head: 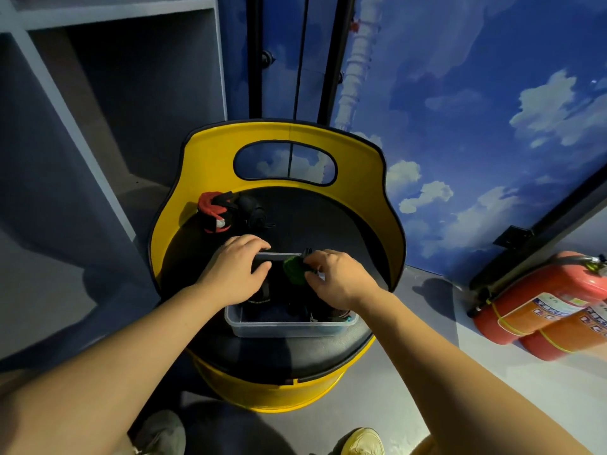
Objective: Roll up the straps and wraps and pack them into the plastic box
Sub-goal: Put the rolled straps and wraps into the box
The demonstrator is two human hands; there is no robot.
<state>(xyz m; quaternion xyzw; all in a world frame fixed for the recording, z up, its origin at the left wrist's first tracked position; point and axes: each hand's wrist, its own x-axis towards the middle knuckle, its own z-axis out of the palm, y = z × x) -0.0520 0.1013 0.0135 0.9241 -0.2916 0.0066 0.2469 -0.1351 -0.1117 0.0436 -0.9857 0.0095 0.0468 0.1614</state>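
A clear plastic box stands on the black seat of a yellow barrel chair. Dark rolled wraps lie inside the box, partly hidden by my hands. My right hand pinches a green rolled strap over the box's far half. My left hand hovers over the box's left far corner, its fingers curled at the rim beside a dark roll; whether they grip it is unclear. A red and black wrap and a black roll lie on the seat behind the box.
Two red fire extinguishers lie on the floor at the right against the blue cloud-painted wall. Grey shelving stands to the left. My shoes show at the bottom edge.
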